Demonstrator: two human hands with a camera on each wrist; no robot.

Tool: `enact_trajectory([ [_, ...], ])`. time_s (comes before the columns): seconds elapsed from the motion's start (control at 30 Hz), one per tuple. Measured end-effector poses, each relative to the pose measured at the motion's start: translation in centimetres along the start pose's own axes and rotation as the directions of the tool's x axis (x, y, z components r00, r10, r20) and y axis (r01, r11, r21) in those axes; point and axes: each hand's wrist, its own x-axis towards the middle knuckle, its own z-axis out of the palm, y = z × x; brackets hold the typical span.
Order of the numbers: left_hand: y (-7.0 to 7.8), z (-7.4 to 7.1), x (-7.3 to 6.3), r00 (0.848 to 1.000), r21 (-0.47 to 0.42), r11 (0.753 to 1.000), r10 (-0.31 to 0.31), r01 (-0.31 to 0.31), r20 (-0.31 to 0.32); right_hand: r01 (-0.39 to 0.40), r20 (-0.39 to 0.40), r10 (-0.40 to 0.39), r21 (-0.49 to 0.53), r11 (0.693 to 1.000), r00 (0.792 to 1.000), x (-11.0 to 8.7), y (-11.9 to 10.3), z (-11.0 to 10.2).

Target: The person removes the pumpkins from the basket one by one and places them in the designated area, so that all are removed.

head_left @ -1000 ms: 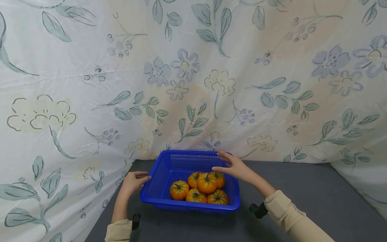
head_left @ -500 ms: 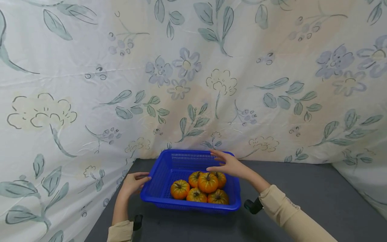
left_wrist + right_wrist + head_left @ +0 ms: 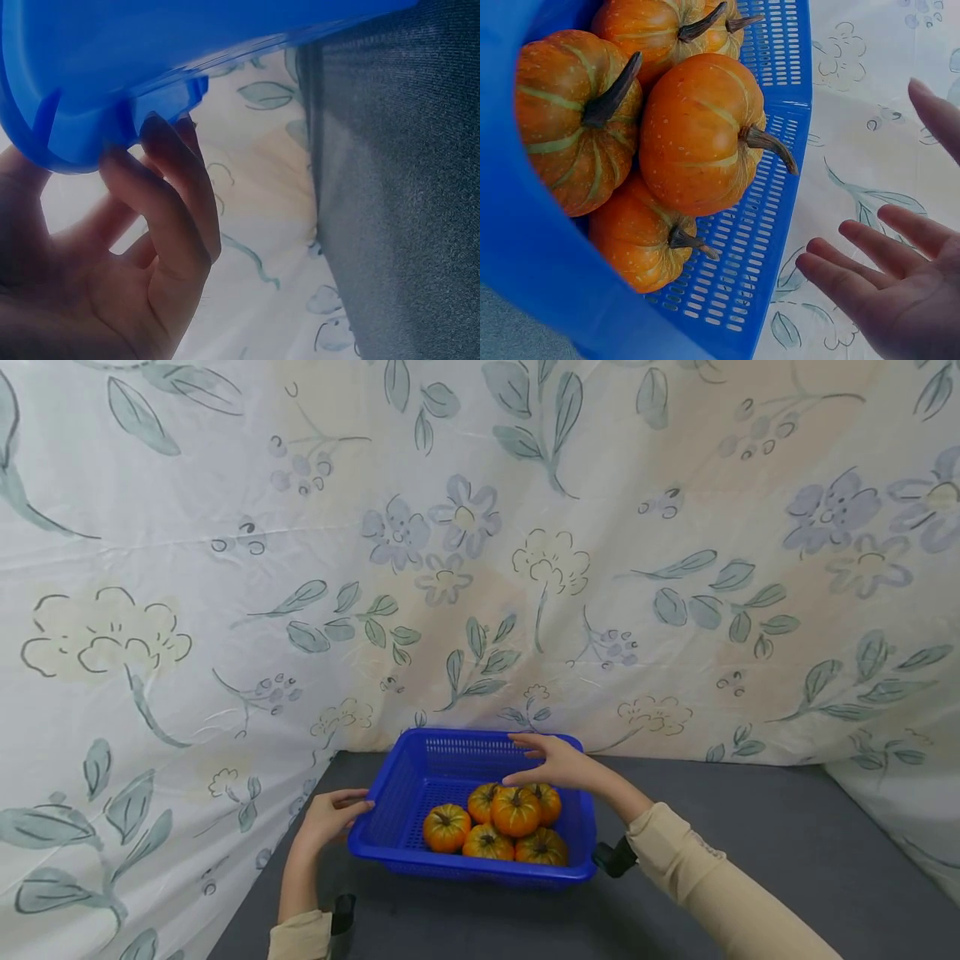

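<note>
A blue plastic basket (image 3: 405, 862) with slotted sides holds several small orange pumpkins (image 3: 446, 829), mostly on its right side. One pumpkin (image 3: 516, 812) sits on top of the others. At the left end, my left hand (image 3: 324, 820) grips the basket's rim; the left wrist view shows the fingers (image 3: 184, 176) curled up under the blue rim (image 3: 75, 154). My right hand (image 3: 566, 766) hovers over the far right part of the basket, above the pumpkins, holding nothing. In the right wrist view its fingers (image 3: 847, 262) are spread, apart from the pumpkins (image 3: 701, 135) and their dark stems.
The basket stands on a dark grey table (image 3: 720, 835). A floral cloth (image 3: 480, 568) hangs close behind the basket and along the left side. Dark wrist devices (image 3: 615, 857) are worn below both hands.
My right hand has moved left from the basket's far right corner to above the pumpkins. The left hand stays on the rim, and the pumpkins have not moved.
</note>
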Motion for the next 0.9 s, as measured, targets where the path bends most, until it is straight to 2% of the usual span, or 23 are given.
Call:
enact_trajectory([
  [0.37,-0.2,-0.1,0.0,1.0,-0.004,1.0,-0.013,0.013,-0.015,-0.026,0.058,0.027,-0.015,1.0,0.998,0.7,-0.6,0.4],
  [0.53,-0.3,-0.1,0.0,0.999,-0.006,1.0,-0.02,0.02,-0.025,-0.061,0.087,0.06,0.008,0.998,0.994,0.9,-0.6,0.8],
  [0.73,-0.4,-0.2,0.1,0.999,-0.01,1.0,-0.02,0.019,-0.03,-0.099,0.087,0.098,0.004,0.995,0.991,1.3,-0.4,1.4],
  [0.9,-0.5,-0.3,0.0,0.999,-0.017,1.0,-0.018,0.018,-0.027,-0.097,0.091,0.097,0.0,0.995,0.991,1.5,-0.2,1.7],
])
